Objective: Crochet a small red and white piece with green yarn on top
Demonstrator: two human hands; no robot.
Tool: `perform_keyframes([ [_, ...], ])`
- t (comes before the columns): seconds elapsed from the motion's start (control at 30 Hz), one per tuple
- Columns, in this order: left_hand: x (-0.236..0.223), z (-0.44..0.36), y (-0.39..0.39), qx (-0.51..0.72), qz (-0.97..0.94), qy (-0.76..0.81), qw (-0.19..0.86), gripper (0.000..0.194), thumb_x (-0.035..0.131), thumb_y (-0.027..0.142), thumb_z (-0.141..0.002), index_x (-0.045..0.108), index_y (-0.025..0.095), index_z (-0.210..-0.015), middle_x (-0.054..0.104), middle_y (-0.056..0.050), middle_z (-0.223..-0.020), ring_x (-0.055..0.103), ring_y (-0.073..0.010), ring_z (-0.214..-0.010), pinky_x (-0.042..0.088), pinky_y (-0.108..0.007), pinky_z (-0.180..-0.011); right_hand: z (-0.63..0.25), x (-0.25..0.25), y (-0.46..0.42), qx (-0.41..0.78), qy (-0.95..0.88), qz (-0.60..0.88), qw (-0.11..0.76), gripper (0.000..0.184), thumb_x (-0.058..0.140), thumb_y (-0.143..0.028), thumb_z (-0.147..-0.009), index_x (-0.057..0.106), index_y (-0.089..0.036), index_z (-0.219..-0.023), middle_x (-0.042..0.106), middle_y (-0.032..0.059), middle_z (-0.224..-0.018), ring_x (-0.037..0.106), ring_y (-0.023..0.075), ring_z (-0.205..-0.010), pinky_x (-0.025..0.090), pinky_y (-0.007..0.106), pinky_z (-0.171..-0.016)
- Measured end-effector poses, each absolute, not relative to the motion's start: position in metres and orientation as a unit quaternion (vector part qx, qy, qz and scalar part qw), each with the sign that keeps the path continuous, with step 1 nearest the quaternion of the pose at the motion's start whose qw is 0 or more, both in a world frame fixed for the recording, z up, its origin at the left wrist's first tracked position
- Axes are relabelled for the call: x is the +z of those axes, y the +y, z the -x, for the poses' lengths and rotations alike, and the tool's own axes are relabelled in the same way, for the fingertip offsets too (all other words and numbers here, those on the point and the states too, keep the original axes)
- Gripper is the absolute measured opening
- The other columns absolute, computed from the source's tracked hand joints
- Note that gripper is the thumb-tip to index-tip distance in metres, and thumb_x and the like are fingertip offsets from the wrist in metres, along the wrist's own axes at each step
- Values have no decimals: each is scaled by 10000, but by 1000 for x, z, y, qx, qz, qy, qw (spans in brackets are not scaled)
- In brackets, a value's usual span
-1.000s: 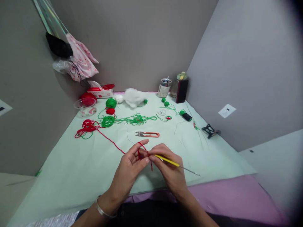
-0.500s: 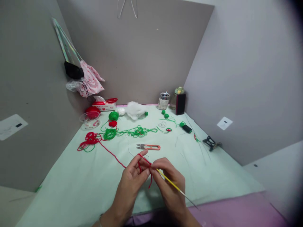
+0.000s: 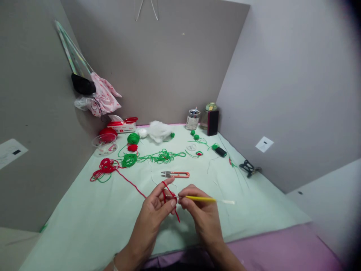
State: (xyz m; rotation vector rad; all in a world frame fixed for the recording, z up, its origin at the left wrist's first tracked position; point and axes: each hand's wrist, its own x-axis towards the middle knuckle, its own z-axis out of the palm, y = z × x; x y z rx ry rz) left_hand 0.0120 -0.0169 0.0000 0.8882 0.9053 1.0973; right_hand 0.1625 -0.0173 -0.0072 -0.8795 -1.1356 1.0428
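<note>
Levelled out from its downward slant half a second ago, the yellow crochet hook point(image 3: 200, 198) now lies almost flat, its thin left end at the red yarn point(image 3: 177, 215) between the hands. Far left, a white wall card point(image 3: 12, 152) bears a dark rectangle and faint lines that cannot be read. At the back of the counter point(image 3: 113, 214), a red-and-white box point(image 3: 122, 127) carries print too small to make out, as does a tin point(image 3: 193, 121) of pens farther right. Another card point(image 3: 264, 144), on the right wall, shows only a small dark rectangle.

From the left, red yarn runs across the counter to the left hand point(image 3: 155, 210); its index finger is raised with a strand over it, while its thumb and a finger behind pinch the yarn. Orange-handled snips point(image 3: 180, 175) lie just beyond the hands. Right of there, the right hand point(image 3: 205, 214) pinches the hook between thumb and index finger, its other fingers curled, its wrist angled inward. The hook's right end is blurred.
</note>
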Motion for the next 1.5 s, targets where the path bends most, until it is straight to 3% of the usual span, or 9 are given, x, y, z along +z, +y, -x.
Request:
perform_keyframes([
  [0.17, 2, -11, -18, 481, -391, 398, 676, 715, 869, 402, -840, 632, 221, -1490, 662, -24, -884, 587, -175, -846, 469, -290, -802, -166, -13, -13, 551, -428, 365, 616, 289, 842, -495, -841, 810, -215, -907, 680, 10, -686, 599, 149, -628, 524, 285, -638],
  [0.3, 1, -9, -17, 480, -396, 398, 674, 719, 870, 384, -850, 614, 209, -1498, 640, 0, -851, 529, -134, -764, 440, -256, -744, -168, -11, -15, 553, -439, 361, 609, 232, 821, -451, -881, 803, -235, -965, 697, 9, -746, 633, 152, -665, 543, 292, -673],
  [0.43, -1, -11, -19, 497, -398, 392, 663, 720, 866, 336, -857, 590, 231, -1514, 639, 7, -867, 566, -138, -812, 468, -250, -795, -166, -14, -20, 354, -583, 403, 610, 121, 711, -259, -976, 826, -268, -1010, 760, 53, -900, 716, 191, -822, 581, 319, -753],
  [0.6, -1, -15, -22, 495, -362, 388, 688, 751, 889, 369, -816, 613, 212, -1496, 660, -9, -886, 574, -148, -806, 473, -257, -761, -160, -23, -24, 103, -693, 361, 616, 424, 648, -60, -964, 779, -325, -1269, 807, 88, -1164, 738, 228, -1040, 599, 384, -894],
  [0.8, 8, -11, -22, 477, -334, 383, 718, 533, 896, 341, -784, 782, 227, -1292, 632, -13, -891, 510, -131, -783, 409, -251, -729, -168, -21, -21, 384, -560, 353, 644, 173, 657, -259, -1030, 817, -299, -1080, 810, 36, -995, 726, 168, -853, 598, 294, -777],
  [0.97, 10, -7, -20, 473, -322, 375, 729, 494, 878, 345, -792, 799, 237, -1268, 625, -19, -894, 562, -164, -864, 421, -273, -797, -173, -18, -20, 485, -514, 325, 629, 210, 620, -365, -1052, 790, -249, -1006, 771, 29, -921, 666, 129, -709, 577, 276, -727],
  [1.13, 8, -4, -20, 499, -353, 396, 685, 481, 879, 329, -815, 789, 242, -1280, 622, 0, -853, 549, -143, -826, 443, -251, -766, -173, -14, -29, 358, -611, 355, 610, 201, 548, -224, -1075, 747, -246, -1060, 740, 26, -924, 687, 134, -784, 574, 270, -754],
  [1.37, 5, -11, -25, 503, -327, 380, 704, 627, 950, 349, -761, 740, 197, -1332, 626, 27, -782, 486, -84, -674, 426, -195, -662, -169, -23, -35, -6, -770, 334, 543, 395, 634, -56, -968, 727, -226, -1312, 757, 129, -1100, 728, 225, -986, 624, 334, -798],
  [1.5, 7, -9, -22, 467, -238, 346, 779, 572, 957, 312, -739, 782, 162, -1263, 554, 61, -714, 332, -35, -555, 486, -213, -727, -170, -20, -36, 123, -701, 367, 598, 326, 594, -93, -1002, 762, -267, -1221, 742, 85, -1041, 720, 205, -940, 618, 337, -795],
])
